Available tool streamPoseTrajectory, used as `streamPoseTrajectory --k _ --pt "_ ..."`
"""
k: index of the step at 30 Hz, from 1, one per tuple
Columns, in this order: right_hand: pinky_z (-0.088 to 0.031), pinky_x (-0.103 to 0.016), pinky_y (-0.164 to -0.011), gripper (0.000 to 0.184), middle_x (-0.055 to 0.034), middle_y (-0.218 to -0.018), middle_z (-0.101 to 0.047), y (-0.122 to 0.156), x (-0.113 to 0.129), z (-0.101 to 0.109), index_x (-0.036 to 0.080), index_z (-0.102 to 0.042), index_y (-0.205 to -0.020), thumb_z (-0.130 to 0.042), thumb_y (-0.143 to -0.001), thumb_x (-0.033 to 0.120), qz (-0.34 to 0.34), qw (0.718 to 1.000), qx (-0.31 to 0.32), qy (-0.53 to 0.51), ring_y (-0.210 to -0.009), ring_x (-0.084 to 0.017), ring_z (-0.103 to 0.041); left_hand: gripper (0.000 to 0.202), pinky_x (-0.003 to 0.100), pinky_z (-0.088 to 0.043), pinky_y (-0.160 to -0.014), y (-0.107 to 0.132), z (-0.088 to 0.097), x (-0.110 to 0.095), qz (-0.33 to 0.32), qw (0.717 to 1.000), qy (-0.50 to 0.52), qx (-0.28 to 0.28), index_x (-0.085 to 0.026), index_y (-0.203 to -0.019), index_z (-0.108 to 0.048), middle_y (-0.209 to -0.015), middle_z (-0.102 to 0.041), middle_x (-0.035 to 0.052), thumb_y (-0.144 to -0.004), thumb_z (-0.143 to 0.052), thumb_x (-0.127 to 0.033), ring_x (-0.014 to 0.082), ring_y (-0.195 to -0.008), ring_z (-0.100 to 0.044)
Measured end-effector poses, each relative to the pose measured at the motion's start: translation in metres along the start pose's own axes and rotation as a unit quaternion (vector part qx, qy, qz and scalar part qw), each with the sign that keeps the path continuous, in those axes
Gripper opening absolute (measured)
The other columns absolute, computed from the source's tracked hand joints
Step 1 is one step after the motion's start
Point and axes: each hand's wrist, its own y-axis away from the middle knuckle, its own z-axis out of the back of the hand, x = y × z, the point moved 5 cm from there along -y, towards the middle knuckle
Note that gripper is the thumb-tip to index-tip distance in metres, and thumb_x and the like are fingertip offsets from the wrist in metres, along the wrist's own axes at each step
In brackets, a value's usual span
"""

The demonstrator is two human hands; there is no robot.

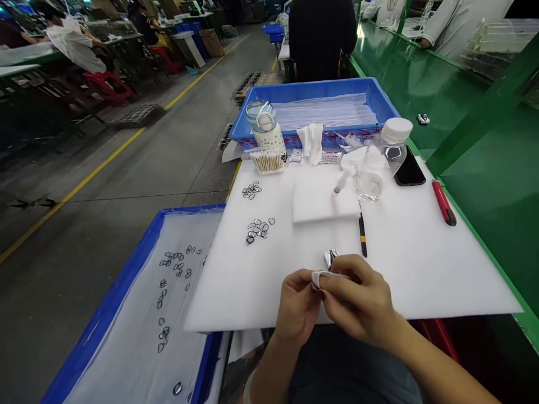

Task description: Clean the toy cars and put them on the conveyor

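My left hand [298, 307] and my right hand [361, 297] meet over the near edge of the white board [236, 297]. Between their fingertips is a folded white strip [323, 276], perhaps cloth, wrapped about a fingertip of my right hand. Both hands are closed in a pinch; anything smaller under the fingers is hidden. Just beyond them lies a small black-and-silver piece [331, 257], partly covered by my right hand. Tweezers [362, 233] lie further up. Two groups of thin dark rings, one nearer [257, 230] and one farther [251, 190], rest to the left.
Across the back stand a patterned bottle [269, 134], cotton swabs [268, 163], a clear bottle [389, 148] and a blue tray [311, 87]. A phone [410, 171] and red cutter [443, 203] lie right. A blue-edged tray [138, 252] with rings sits lower left.
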Motion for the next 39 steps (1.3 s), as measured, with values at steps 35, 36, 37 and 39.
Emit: streamPoseTrajectory --k 35,36,37,39 --pt "-0.032 -0.028 -0.053 0.032 0.0004 -0.065 -0.05 0.081 -0.083 0.099 0.021 -0.062 -0.073 -0.059 -0.09 0.047 -0.421 0.904 -0.057 0.056 -0.059 -0.013 -0.042 0.011 0.023 -0.059 -0.077 0.012 0.002 -0.021 -0.149 0.942 -0.298 0.039 -0.025 -0.089 -0.079 -0.086 -0.077 0.0029 -0.079 -0.078 -0.021 0.0144 -0.08 -0.071" --pt "-0.035 -0.029 -0.057 0.029 -0.0007 -0.069 -0.054 0.083 -0.081 0.103 0.021 -0.063 -0.074 -0.061 -0.089 0.045 -0.399 0.912 -0.066 0.068 -0.063 -0.015 -0.046 0.014 0.023 -0.059 -0.078 0.015 0.001 -0.025 -0.182 0.916 -0.358 0.026 -0.026 -0.091 -0.078 -0.088 -0.076 0.0021 -0.08 -0.077 -0.018 0.0143 -0.083 -0.07" --pt "-0.039 -0.031 -0.063 0.024 -0.0022 -0.076 -0.057 0.084 -0.08 0.109 0.021 -0.064 -0.075 -0.062 -0.089 0.041 -0.375 0.919 -0.093 0.075 -0.07 -0.016 -0.051 0.017 0.023 -0.058 -0.078 0.017 0.0 -0.029 -0.216 0.883 -0.416 0.015 -0.026 -0.093 -0.078 -0.09 -0.075 0.0015 -0.08 -0.075 -0.016 0.0141 -0.084 -0.07" --pt "-0.041 -0.035 -0.074 0.023 -0.0064 -0.091 -0.06 0.087 -0.08 0.123 0.022 -0.062 -0.079 -0.059 -0.091 0.041 -0.336 0.922 -0.165 0.097 -0.086 -0.02 -0.056 0.02 0.024 -0.057 -0.078 0.019 -0.006 -0.033 -0.274 0.814 -0.512 0.009 -0.025 -0.095 -0.077 -0.09 -0.074 0.0009 -0.08 -0.074 -0.012 0.0136 -0.084 -0.068"
